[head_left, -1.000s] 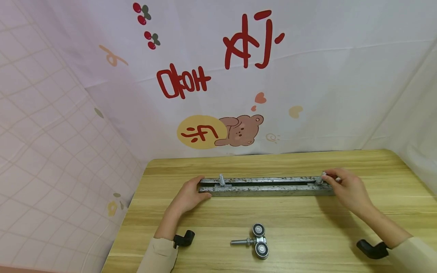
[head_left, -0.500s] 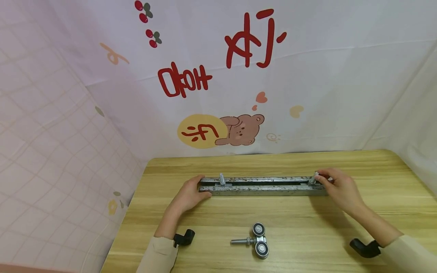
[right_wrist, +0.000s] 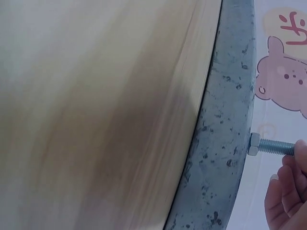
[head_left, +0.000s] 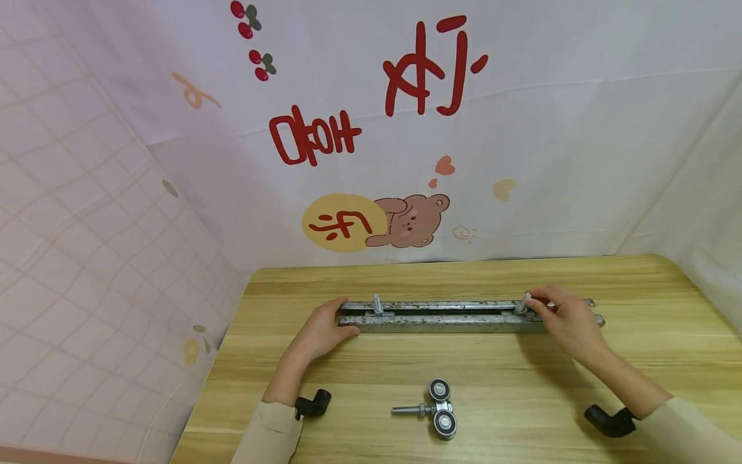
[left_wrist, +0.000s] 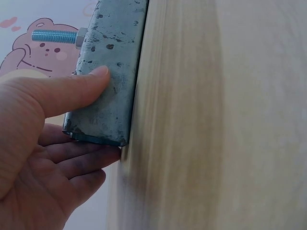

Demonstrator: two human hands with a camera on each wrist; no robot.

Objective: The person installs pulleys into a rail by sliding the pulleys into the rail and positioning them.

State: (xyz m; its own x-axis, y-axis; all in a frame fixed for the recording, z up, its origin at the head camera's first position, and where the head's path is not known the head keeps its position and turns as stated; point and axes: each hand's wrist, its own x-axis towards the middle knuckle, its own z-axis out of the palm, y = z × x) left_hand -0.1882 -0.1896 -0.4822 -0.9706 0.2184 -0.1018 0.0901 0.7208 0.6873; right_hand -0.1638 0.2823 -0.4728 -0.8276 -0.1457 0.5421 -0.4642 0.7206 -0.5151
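Note:
A speckled grey metal channel rail (head_left: 452, 325) lies along the table with its slot facing up. My left hand (head_left: 319, 330) grips its left end; in the left wrist view the thumb lies on the side face of the rail (left_wrist: 108, 57). My right hand (head_left: 570, 322) pinches the upper end of a threaded bolt (head_left: 523, 305) that sticks up from the slot near the right. In the right wrist view that bolt (right_wrist: 276, 146) has a hex nut against the rail. A second upright bolt (head_left: 377, 305) stands in the slot near the left hand.
A roller hanger (head_left: 442, 409) with two wheels and a threaded stem lies on the wooden table (head_left: 498, 367) in front of the rail. A printed white cloth (head_left: 551, 142) hangs behind the table. Black wrist mounts (head_left: 313, 404) jut from both sleeves.
My right hand has slid the right bolt leftward along the slot, uncovering the rail's right end. The left hand stays at the left end, and the left bolt stands where it was.

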